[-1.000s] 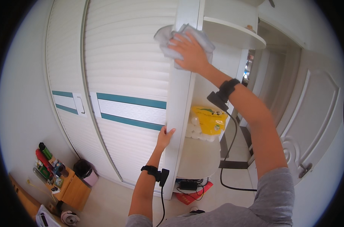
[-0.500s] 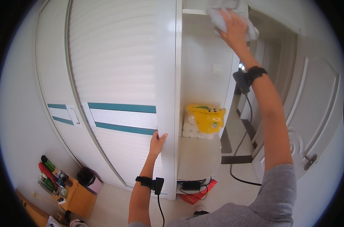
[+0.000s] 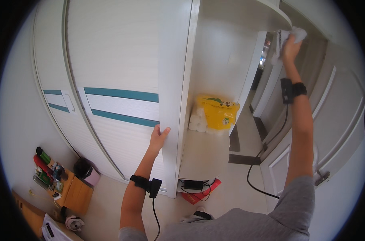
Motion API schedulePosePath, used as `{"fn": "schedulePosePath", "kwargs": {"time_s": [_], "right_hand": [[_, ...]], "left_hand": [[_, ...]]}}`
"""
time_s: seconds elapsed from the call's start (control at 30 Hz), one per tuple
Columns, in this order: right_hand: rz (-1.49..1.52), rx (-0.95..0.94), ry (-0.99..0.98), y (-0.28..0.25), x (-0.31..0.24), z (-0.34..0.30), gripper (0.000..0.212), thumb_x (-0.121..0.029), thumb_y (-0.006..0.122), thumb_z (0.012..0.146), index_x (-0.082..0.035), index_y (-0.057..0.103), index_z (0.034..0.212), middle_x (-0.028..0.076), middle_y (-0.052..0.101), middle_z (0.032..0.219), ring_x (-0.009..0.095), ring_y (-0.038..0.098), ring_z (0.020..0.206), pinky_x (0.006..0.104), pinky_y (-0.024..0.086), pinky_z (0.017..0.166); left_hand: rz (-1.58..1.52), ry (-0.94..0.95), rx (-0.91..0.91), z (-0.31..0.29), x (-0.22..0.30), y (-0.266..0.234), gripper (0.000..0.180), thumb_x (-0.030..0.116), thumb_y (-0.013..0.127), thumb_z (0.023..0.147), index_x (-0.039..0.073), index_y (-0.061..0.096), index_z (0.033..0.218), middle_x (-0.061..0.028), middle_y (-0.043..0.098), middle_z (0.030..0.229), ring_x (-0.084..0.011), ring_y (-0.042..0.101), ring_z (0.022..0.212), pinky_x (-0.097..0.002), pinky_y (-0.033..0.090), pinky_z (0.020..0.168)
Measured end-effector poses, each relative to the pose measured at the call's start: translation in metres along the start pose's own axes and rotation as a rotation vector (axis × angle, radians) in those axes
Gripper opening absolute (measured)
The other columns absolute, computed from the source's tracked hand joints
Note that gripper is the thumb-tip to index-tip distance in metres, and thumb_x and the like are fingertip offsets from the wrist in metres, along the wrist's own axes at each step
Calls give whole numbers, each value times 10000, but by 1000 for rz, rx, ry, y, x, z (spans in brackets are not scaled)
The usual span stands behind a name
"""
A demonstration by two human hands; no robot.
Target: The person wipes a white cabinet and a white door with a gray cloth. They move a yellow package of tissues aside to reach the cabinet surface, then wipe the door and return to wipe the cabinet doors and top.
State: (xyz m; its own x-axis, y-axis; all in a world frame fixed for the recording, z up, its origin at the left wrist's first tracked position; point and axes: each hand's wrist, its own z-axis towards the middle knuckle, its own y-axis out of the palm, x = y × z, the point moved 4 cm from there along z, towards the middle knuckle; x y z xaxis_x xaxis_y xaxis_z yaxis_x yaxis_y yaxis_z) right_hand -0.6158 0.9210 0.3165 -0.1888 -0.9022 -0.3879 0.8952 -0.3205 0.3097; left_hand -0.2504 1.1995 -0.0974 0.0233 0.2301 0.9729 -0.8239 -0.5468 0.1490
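Observation:
My right hand (image 3: 291, 50) is raised at the upper right, closed on a white and grey cloth (image 3: 281, 42). The cloth lies at the outer end of a rounded white upper shelf (image 3: 254, 9). Lower and to the left, my left hand (image 3: 158, 138) rests against the white sliding wardrobe door (image 3: 126, 146), beside its right frame and just under the lower teal stripe. Its thumb stands apart from the index finger; the other fingers are partly hidden. Black straps with small dark boxes and cables sit on both forearms.
A yellow pack of white paper rolls (image 3: 216, 112) stands on the rounded lower shelf (image 3: 202, 154). Below are a black adapter (image 3: 193, 184) with cables and a red packet (image 3: 200, 195). A white door (image 3: 339, 92) stands at right. A wooden desk (image 3: 76, 193) and bin (image 3: 86, 170) are at lower left.
My right hand has moved right and down with the cloth, to the shelf's outer end. The view has shifted, showing more of the upper shelf. My left hand stays at the wardrobe door.

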Motion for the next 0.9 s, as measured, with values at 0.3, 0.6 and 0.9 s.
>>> {"fn": "schedulePosePath", "kwargs": {"time_s": [0.3,0.6,0.9], "right_hand": [[441,-949,340,148,-124,-196,332,-277,509,871,8,565,1031,107,587,911,211,545,864,303,416,806],[771,-655,890,82,-67,-416,451,-380,402,929,26,539,1070,67,573,1029,158,507,974,282,382,879],[683,-969,1043,47,-44,-498,527,-330,394,922,55,333,1277,140,462,1215,220,431,1113,294,306,977]], "left_hand": [[-75,-45,54,-10,-9,3,430,368,631,841,46,482,1084,-26,560,964,-88,495,852,-239,423,744],[-42,-42,72,-6,-10,11,453,368,604,859,30,470,1128,-37,557,985,-91,494,857,-229,416,758],[-111,-5,84,-17,-6,7,508,333,522,912,-15,399,1261,-91,513,1196,-157,477,1071,-278,363,935]]}}
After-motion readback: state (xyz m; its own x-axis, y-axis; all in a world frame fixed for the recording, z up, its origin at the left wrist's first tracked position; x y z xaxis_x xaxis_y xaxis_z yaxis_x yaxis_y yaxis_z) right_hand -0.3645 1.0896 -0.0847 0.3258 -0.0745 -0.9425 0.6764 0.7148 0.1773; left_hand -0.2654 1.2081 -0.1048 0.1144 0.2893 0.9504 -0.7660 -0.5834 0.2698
